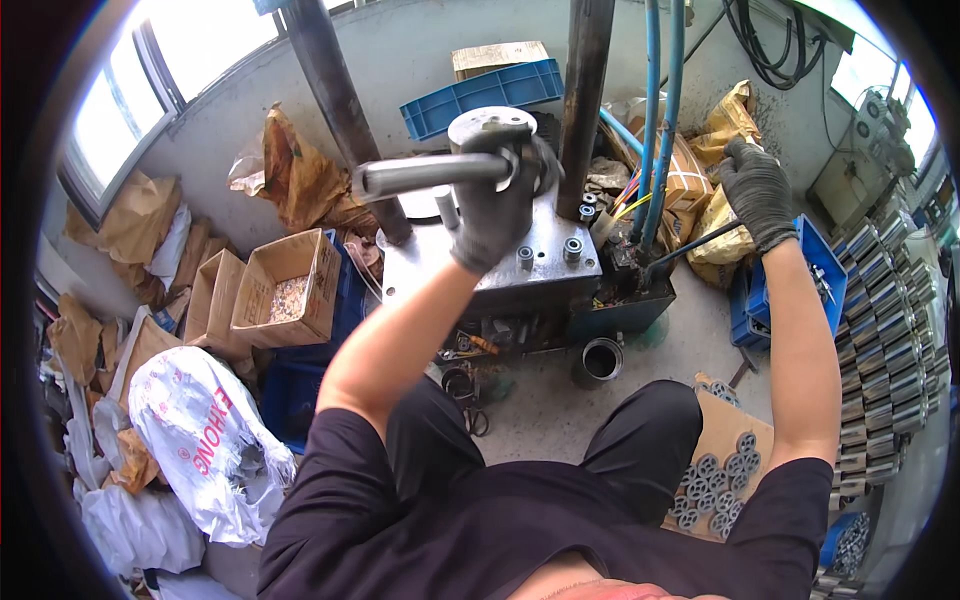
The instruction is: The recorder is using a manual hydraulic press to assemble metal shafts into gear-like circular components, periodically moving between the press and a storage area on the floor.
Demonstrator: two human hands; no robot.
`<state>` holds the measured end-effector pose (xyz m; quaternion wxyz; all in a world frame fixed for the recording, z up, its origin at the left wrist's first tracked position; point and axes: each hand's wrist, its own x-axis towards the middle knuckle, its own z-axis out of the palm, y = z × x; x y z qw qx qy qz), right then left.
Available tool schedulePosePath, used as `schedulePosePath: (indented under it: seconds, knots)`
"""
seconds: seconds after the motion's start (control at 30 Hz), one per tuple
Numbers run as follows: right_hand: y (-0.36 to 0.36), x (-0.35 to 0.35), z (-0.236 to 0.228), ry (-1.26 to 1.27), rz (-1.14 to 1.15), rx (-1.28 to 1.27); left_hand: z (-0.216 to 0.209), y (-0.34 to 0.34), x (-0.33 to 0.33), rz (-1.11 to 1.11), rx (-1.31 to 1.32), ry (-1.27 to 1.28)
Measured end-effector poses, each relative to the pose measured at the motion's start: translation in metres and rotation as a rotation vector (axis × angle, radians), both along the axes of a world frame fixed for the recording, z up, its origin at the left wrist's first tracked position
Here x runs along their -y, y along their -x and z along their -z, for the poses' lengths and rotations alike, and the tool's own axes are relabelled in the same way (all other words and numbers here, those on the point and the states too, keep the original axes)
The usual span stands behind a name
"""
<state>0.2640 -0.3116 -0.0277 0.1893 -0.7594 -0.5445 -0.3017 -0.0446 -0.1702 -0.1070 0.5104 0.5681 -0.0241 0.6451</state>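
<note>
My left hand [495, 215], in a dark grey glove, is closed around one end of a shiny metal tube [420, 177]. The tube lies nearly level above the steel plate [490, 268] of a press, its free end pointing left; hand and tube are slightly blurred. Behind them is a round metal block [485, 118]. My right hand [757, 192], also gloved, is raised at the right with curled fingers. A black lever [700, 246] runs up from the press's side into that hand, which appears to grip it; its end is hidden.
Dark steel columns [588, 100] rise behind the plate, with blue hoses [664, 130] at the right. Cardboard boxes [288, 290] and a white sack [200, 440] stand left. Stacked metal tubes [880, 360], a blue bin [815, 262] and spoked grey discs [715, 485] are right.
</note>
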Motion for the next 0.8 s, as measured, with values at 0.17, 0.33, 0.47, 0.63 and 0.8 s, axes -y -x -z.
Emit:
schedulePosePath:
  seconds: [0.17,0.33,0.47,0.63,0.8]
  knots:
    - [0.007,0.011,0.008,-0.023,-0.046,0.055,0.083,0.054,0.067,0.157,0.017,0.552]
    - [0.035,0.053,0.026,0.030,-0.173,0.002,0.148,0.075,0.044,0.487,-0.122,1.115]
    - [0.092,0.116,0.062,0.112,-0.373,-0.136,0.170,0.070,0.015,0.622,-0.192,1.329]
    - [0.153,0.143,0.107,0.163,-0.630,-0.285,0.174,0.063,-0.004,0.629,-0.274,1.433]
    - [0.206,0.122,0.171,0.062,-0.782,-0.486,0.170,0.055,0.023,0.655,-0.272,1.429]
